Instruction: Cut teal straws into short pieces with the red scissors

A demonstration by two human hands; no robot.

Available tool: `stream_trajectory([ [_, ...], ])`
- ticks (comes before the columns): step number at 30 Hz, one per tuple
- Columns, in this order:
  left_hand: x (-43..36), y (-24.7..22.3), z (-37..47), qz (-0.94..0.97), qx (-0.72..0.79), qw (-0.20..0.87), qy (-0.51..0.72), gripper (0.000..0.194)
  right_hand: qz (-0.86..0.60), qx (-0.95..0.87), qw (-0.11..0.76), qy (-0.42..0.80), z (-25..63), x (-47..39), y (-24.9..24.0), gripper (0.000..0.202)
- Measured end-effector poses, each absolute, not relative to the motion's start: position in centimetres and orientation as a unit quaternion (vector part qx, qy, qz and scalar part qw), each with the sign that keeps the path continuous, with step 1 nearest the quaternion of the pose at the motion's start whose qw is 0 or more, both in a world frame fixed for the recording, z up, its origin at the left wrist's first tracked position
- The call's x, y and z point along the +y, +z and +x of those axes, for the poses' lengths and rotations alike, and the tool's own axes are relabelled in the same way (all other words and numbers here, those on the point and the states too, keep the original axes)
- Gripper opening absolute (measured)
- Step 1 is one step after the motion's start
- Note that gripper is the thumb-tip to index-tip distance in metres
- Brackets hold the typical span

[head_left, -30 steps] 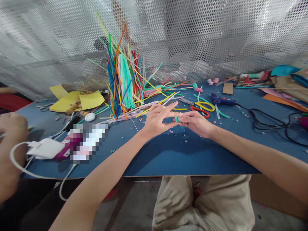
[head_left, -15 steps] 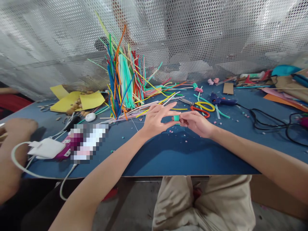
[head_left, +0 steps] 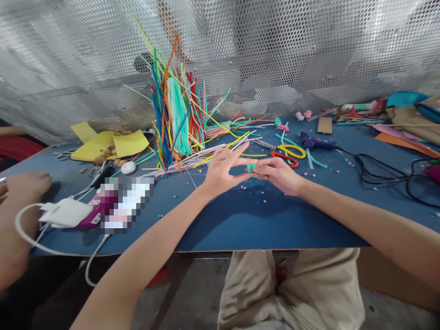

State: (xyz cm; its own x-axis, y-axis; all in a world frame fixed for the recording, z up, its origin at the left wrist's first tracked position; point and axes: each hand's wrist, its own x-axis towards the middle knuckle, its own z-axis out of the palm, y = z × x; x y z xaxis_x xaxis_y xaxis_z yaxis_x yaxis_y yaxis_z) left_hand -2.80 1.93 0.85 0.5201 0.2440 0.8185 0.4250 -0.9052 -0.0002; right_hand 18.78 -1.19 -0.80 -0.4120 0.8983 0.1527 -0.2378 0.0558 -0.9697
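A small teal roll (head_left: 250,168), which looks like a wound pipe cleaner, sits between my two hands above the table. My left hand (head_left: 222,172) grips its left side between thumb and a finger, with the other fingers stretched out. The fingertips of my right hand (head_left: 280,175) are pinched together at the roll's right end and partly hide it. Just beyond my right hand lie scissors (head_left: 291,152) with yellow and red handles. Loose pipe cleaners (head_left: 206,158) lie behind my left hand.
Upright bundles of coloured pipe cleaners (head_left: 178,117) stand at the back, before a perforated metal panel (head_left: 268,50). A blue glue gun (head_left: 318,143) with a black cord lies right. Left are a purple power strip (head_left: 91,220), cables and another person's hand (head_left: 29,188).
The teal roll has tilted slightly between my fingers, and my right fingertips have shifted a little over its end. My left hand keeps nearly the same pose.
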Motion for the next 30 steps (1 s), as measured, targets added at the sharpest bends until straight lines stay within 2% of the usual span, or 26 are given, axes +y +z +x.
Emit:
stream_trajectory([
  [7, 2.1, 0.7, -2.8, -0.875, -0.215, 0.110, -0.419, 0.073, -0.300, -0.579, 0.451, 0.609, 19.1, -0.9, -1.1, 0.026],
  [15, 2.1, 0.8, -2.9, -0.885, -0.231, 0.083, -0.395, 0.075, -0.294, -0.560, 0.457, 0.626, 19.1, -0.7, -1.4, 0.025],
  [20, 2.0, 0.7, -3.0, -0.877, -0.213, 0.072, -0.425, 0.073, -0.302, -0.568, 0.449, 0.620, 19.1, -1.0, -0.8, 0.023],
  [27, 2.0, 0.4, -3.2, -0.891, -0.198, 0.061, -0.405, 0.079, -0.333, -0.602, 0.424, 0.589, 18.9, -1.3, -0.6, 0.030],
  [30, 2.2, 0.6, -3.2, -0.904, -0.193, 0.054, -0.377, 0.091, -0.359, -0.609, 0.428, 0.563, 18.7, -1.3, -0.3, 0.033],
])
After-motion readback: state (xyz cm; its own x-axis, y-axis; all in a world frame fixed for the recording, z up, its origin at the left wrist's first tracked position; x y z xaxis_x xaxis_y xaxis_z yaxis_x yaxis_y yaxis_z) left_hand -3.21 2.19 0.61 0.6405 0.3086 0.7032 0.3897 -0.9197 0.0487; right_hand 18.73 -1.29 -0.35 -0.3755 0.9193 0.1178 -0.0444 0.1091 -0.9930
